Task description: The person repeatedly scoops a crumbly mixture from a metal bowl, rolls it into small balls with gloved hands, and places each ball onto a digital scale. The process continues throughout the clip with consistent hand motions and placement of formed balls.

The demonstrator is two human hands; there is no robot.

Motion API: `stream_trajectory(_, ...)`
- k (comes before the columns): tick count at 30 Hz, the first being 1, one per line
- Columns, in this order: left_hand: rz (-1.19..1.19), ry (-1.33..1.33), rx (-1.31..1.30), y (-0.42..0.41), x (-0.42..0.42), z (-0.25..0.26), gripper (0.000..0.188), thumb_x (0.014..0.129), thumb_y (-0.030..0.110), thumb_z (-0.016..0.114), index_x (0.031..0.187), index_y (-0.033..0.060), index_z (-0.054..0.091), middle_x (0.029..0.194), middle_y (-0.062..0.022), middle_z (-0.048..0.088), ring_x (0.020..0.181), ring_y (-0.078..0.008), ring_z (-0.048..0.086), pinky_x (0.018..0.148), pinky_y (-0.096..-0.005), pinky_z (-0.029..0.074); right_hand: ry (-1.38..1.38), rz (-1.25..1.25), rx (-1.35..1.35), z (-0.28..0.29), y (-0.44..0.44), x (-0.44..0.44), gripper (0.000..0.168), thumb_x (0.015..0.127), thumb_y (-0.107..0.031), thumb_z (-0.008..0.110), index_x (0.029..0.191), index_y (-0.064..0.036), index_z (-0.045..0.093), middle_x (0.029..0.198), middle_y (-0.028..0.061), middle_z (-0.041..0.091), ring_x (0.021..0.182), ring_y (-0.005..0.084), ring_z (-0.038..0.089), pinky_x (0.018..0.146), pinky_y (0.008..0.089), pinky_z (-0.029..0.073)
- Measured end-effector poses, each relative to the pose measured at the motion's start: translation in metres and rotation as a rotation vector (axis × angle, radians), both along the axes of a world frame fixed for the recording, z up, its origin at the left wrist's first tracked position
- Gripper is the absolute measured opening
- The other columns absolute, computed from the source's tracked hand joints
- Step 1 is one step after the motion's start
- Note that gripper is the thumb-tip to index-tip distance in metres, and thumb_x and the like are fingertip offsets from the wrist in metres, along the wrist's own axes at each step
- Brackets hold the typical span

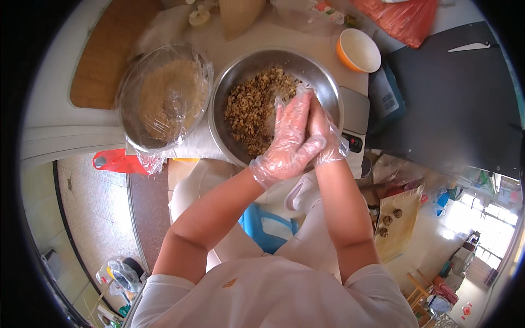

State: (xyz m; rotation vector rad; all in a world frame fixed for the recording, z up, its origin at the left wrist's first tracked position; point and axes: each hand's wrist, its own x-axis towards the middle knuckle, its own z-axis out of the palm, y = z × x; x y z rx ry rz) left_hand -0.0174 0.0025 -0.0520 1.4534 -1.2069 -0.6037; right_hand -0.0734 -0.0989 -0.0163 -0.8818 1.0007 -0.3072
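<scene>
My left hand (289, 137) and my right hand (326, 133), both in clear plastic gloves, are pressed palm to palm over the right side of a large steel bowl (223, 137). Their fingers point away from me. Whether anything lies between the palms is hidden. In the bowl, left of my hands, is a heap of brown crumbly, chopped mixture (250, 110). A second steel bowl (125, 119), covered with cling film, stands at the left and holds a tan mass (166, 96).
A flat kitchen scale (353, 110) sits right of the bowl, and an orange bowl with a white inside (359, 51) behind it. A dark board (447, 98) bears a white knife (469, 47). Several dark round pieces lie on a tan sheet (404, 225) at lower right. A blue stool (256, 229) is below.
</scene>
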Motion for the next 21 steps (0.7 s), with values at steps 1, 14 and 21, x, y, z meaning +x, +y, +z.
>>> stream_trajectory(1,0.009,0.073,-0.014,0.0,0.003,0.002,0.094,0.093,0.053,0.054,0.156,-0.0011,0.01,0.158,-0.0251,0.022,0.148,-0.04,0.02,0.12,-0.0541,0.006,-0.046,-0.031,0.058,-0.004,-0.004,-0.002,0.067,0.103,-0.055,0.04,0.146,-0.004,0.04,0.14,0.0114,0.052,0.128,0.0244,0.051,0.106,0.0374,0.041)
stream_trajectory(14,0.18,1.606,-0.126,-0.014,0.044,-0.009,0.069,0.102,0.06,0.034,0.137,0.0022,0.049,0.127,-0.0141,0.058,0.119,-0.0292,0.055,0.106,-0.045,0.042,-0.036,0.241,-0.312,0.014,0.008,-0.025,0.058,0.102,-0.042,0.052,0.142,0.0,0.048,0.139,0.0179,0.052,0.122,0.0273,0.056,0.102,0.0395,0.047)
stream_trajectory(21,0.105,1.83,0.031,-0.013,0.045,0.003,0.068,0.1,0.061,0.037,0.137,0.0041,0.049,0.128,-0.0149,0.058,0.121,-0.0298,0.055,0.107,-0.0466,0.042,0.127,0.242,-1.703,-0.006,0.013,0.0,0.042,0.085,-0.028,0.073,0.116,-0.002,0.062,0.116,0.0172,0.063,0.106,0.0362,0.059,0.091,0.0464,0.048)
